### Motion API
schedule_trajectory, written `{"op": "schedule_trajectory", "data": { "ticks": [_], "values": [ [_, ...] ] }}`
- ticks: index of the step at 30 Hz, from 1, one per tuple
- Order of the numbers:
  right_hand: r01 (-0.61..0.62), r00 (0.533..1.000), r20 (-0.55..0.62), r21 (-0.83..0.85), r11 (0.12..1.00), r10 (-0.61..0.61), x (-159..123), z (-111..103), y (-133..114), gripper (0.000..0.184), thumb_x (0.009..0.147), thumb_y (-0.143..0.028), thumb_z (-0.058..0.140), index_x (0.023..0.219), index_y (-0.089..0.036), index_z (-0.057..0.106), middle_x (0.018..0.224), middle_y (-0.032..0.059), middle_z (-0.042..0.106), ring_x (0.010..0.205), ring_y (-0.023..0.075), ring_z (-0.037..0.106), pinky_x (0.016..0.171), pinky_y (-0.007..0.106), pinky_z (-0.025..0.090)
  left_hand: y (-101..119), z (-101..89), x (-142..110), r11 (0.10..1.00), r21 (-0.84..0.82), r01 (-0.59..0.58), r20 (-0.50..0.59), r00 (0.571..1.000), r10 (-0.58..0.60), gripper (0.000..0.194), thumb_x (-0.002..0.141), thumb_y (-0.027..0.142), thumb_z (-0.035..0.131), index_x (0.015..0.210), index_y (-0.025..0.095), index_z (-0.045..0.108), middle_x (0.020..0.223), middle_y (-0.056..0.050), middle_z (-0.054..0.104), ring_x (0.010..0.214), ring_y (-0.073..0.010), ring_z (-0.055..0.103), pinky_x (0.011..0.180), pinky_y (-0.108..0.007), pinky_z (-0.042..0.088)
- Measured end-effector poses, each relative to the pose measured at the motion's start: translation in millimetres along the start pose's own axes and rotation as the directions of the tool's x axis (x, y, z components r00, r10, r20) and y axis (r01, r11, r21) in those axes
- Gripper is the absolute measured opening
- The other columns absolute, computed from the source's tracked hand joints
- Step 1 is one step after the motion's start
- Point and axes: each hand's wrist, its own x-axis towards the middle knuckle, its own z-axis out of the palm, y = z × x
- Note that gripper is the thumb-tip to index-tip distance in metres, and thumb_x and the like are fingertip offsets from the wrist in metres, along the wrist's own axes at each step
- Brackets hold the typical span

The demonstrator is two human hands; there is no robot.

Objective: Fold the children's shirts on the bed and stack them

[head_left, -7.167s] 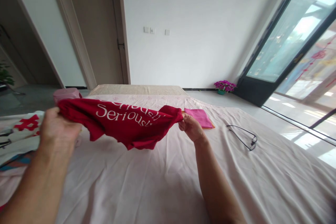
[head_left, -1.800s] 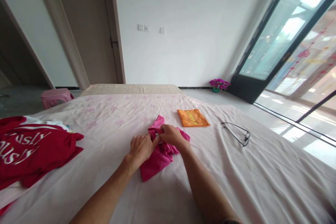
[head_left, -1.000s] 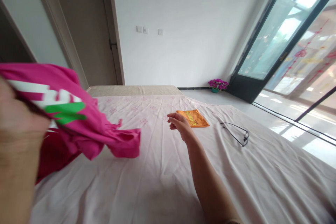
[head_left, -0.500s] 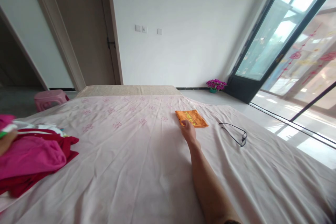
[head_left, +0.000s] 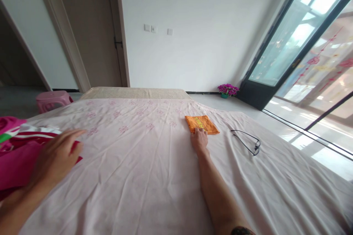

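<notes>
A folded orange cloth (head_left: 208,125) with yellow lettering lies flat on the pale pink bedsheet (head_left: 132,176). My right hand (head_left: 200,140) rests on its near edge, fingers laid over the fabric and covering part of the lettering. On the left, my left hand (head_left: 59,154) hovers over or touches a heap of clothes, its fingers stretched out and the thumb apart; contact is hard to make out. That heap has a magenta garment (head_left: 16,167), dark red cloth beneath it, and white and green pieces at its far side. Nothing shows in the left hand's fingers.
Black-framed glasses (head_left: 249,142) lie on the sheet right of the orange cloth. Beyond the sheet's far edge is a beige padded surface (head_left: 138,93). A pink plastic stool (head_left: 52,101) stands at the far left, and purple flowers in a green pot (head_left: 227,90) stand by the wall.
My left hand has come in from the left edge across the clothes heap. My right hand has shifted slightly right along the orange cloth's near edge, with its fingers now over the lettering.
</notes>
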Motion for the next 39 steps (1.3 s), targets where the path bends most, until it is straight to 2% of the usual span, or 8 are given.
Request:
{"op": "schedule_trajectory", "data": {
  "ticks": [6, 14, 18, 22, 26, 30, 34, 39],
  "values": [
    [0.044, 0.999, -0.006, -0.059, 0.997, -0.044, 12, -14, -2, 0.032, 0.092, -0.019, 0.045, 0.112, -0.016, 0.068, 0.122, 0.0174, 0.061, 0.117, 0.0303, 0.051, 0.092, 0.038, 0.035, 5, 67.0, -49, 0.998, 0.012, -0.06, 0.15, 0.987, 0.058, 0.041, 0.087, 0.035, 0.044, 0.123, 0.022, 0.056, 0.128, -0.009, 0.068, 0.126, -0.0268, 0.058, 0.112, -0.043, 0.041],
    [-0.016, 0.999, -0.037, 0.364, 0.931, 0.031, 15, -45, -12, 0.024, 0.088, -0.033, 0.051, 0.102, -0.017, 0.061, 0.096, 0.0098, 0.068, 0.092, 0.0244, 0.063, 0.079, 0.034, 0.044, -8, 75.8, -56, 0.996, -0.045, 0.084, 0.208, 0.976, -0.073, 0.041, 0.084, 0.034, 0.042, 0.115, 0.021, 0.065, 0.124, -0.008, 0.07, 0.118, -0.0229, 0.063, 0.109, -0.036, 0.044],
    [-0.027, 1.0, 0.021, 0.95, 0.31, 0.023, 7, -71, -41, 0.022, 0.079, -0.041, 0.06, 0.086, -0.021, 0.054, 0.079, 0.0026, 0.065, 0.076, 0.0192, 0.064, 0.068, 0.031, 0.053, -8, 78.0, -56, 0.994, -0.064, 0.092, 0.215, 0.974, -0.077, 0.041, 0.084, 0.033, 0.044, 0.117, 0.021, 0.065, 0.125, -0.008, 0.069, 0.12, -0.0228, 0.062, 0.11, -0.038, 0.042],
    [-0.202, 0.977, 0.182, 0.959, -0.198, -0.113, -14, -77, -69, 0.018, 0.074, -0.033, 0.064, 0.083, -0.021, 0.053, 0.077, 0.003, 0.066, 0.074, 0.0177, 0.067, 0.07, 0.032, 0.059, -11, 78.0, -56, 0.994, -0.059, 0.09, 0.238, 0.968, -0.074, 0.042, 0.086, 0.033, 0.043, 0.118, 0.019, 0.065, 0.127, -0.009, 0.067, 0.121, -0.0233, 0.061, 0.11, -0.039, 0.042],
    [-0.247, 0.958, 0.256, 0.966, 0.081, -0.127, -40, -58, -72, 0.022, 0.075, -0.029, 0.057, 0.095, -0.019, 0.059, 0.099, 0.0084, 0.07, 0.093, 0.0213, 0.068, 0.077, 0.034, 0.058, -10, 75.7, -56, 0.995, -0.053, 0.082, 0.246, 0.967, -0.067, 0.044, 0.089, 0.034, 0.04, 0.12, 0.016, 0.064, 0.129, -0.012, 0.066, 0.123, -0.0233, 0.06, 0.111, -0.038, 0.041],
    [0.051, 0.966, 0.09, 0.855, 0.516, -0.244, -60, -46, -65, 0.032, 0.075, -0.025, 0.055, 0.106, -0.02, 0.065, 0.116, 0.0084, 0.068, 0.112, 0.0239, 0.061, 0.09, 0.036, 0.051, -9, 75.9, -56, 0.994, -0.061, 0.094, 0.256, 0.964, -0.076, 0.043, 0.089, 0.033, 0.04, 0.121, 0.016, 0.063, 0.13, -0.012, 0.065, 0.122, -0.0231, 0.059, 0.111, -0.038, 0.041],
    [0.413, 0.781, 0.091, 0.668, 0.619, -0.618, -75, -58, -72, 0.031, 0.082, -0.031, 0.061, 0.111, -0.023, 0.069, 0.116, 0.0067, 0.068, 0.112, 0.0236, 0.058, 0.095, 0.037, 0.047, -12, 78.7, -57, 0.993, -0.075, 0.09, 0.244, 0.967, -0.069, 0.042, 0.088, 0.033, 0.04, 0.12, 0.016, 0.064, 0.128, -0.012, 0.066, 0.121, -0.0239, 0.06, 0.111, -0.039, 0.041],
    [0.751, 0.271, 0.271, 0.541, 0.379, -0.924, -88, -65, -82, 0.055, 0.07, -0.032, 0.083, 0.123, -0.029, 0.066, 0.135, 0.0059, 0.057, 0.126, 0.0265, 0.048, 0.103, 0.037, 0.04, -18, 84.7, -58, 0.992, -0.102, 0.071, 0.217, 0.975, -0.047, 0.042, 0.089, 0.034, 0.041, 0.119, 0.016, 0.063, 0.127, -0.013, 0.066, 0.12, -0.0244, 0.06, 0.11, -0.041, 0.042]
  ]
}}
